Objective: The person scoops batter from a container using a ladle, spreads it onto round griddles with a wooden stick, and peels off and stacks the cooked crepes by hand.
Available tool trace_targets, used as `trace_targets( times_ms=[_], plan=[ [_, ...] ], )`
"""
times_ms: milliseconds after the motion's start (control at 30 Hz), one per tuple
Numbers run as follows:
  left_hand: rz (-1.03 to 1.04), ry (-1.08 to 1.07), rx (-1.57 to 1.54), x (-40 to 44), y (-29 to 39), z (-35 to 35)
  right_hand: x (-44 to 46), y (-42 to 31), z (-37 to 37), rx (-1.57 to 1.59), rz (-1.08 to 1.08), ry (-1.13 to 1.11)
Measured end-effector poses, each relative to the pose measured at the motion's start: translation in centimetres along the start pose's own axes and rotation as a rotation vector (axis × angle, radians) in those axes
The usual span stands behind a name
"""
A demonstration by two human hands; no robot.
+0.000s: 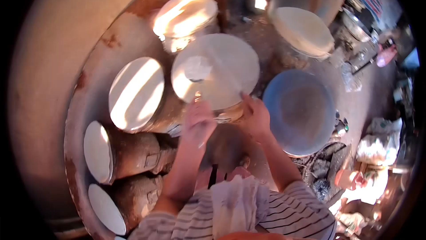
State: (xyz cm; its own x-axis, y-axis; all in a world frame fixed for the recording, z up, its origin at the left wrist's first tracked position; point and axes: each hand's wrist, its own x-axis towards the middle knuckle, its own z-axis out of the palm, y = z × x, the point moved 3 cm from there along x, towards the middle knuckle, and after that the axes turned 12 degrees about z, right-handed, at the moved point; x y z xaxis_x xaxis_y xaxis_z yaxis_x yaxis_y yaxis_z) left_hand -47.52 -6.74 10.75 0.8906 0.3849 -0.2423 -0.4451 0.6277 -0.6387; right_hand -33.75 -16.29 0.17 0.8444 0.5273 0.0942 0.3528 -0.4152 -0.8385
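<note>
A large round pale disc (235, 69) lies in front of me, its upper face whitish with a lighter patch at its left half. My left hand (198, 118) is closed at the disc's near edge, around the handle of a small tool (198, 95) that reaches over the disc; motion blur hides its exact kind. Close by on the right, my right hand (256, 115) has its fingers pinched together at the same edge. A faint pale streak runs from those fingertips across the disc, but I cannot make out what they hold.
Several white-topped round vessels stand along a curved wall, including a sunlit one (136, 93) and another (186, 14) behind. A wide blue-grey round pan (299, 111) is on my right, with a pale round disc (304, 31) beyond it. Clutter and plastic bags (379, 142) lie far right.
</note>
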Motion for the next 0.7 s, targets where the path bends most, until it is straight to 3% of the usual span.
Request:
trace_targets(
  times_ms=[67,133,200,267,300,333,400,533,600,700],
  plan=[
    [-0.112,-0.179,0.045,-2.7,-2.6,1.7,2.9,4.0,-2.7,0.094,0.063,0.085],
    [-0.008,-0.267,0.277,-4.7,-3.2,2.3,3.3,6.7,0.8,0.084,-0.019,-0.06],
    [0.065,-0.283,0.43,-5.1,-2.3,2.6,1.4,6.2,2.3,0.043,-0.155,-0.214],
    [0.088,-0.183,0.341,-5.8,-0.3,4.0,-2.0,2.6,3.2,-0.062,-0.346,-0.376],
    [0.137,-0.12,0.25,-6.7,-1.0,4.3,-2.3,4.0,3.7,0.281,-0.155,-0.431],
    [0.236,-0.053,0.218,-7.8,-2.7,4.4,-1.8,4.2,2.1,0.212,-0.074,-0.387],
    [0.174,-0.019,0.369,-9.2,-0.7,2.6,-0.5,4.6,-1.2,0.077,0.093,-0.316],
    [0.172,-0.138,0.847,-13.7,-5.9,-2.8,-14.4,8.7,-7.2,0.021,0.12,-0.336],
    [-0.093,-0.142,0.831,-13.9,-8.6,-4.5,-20.4,12.5,-11.8,0.15,0.239,-0.263],
    [-0.683,-0.034,0.458,-11.7,-13.5,-8.5,-23.9,14.7,-21.7,0.43,0.746,0.161]
  ],
)
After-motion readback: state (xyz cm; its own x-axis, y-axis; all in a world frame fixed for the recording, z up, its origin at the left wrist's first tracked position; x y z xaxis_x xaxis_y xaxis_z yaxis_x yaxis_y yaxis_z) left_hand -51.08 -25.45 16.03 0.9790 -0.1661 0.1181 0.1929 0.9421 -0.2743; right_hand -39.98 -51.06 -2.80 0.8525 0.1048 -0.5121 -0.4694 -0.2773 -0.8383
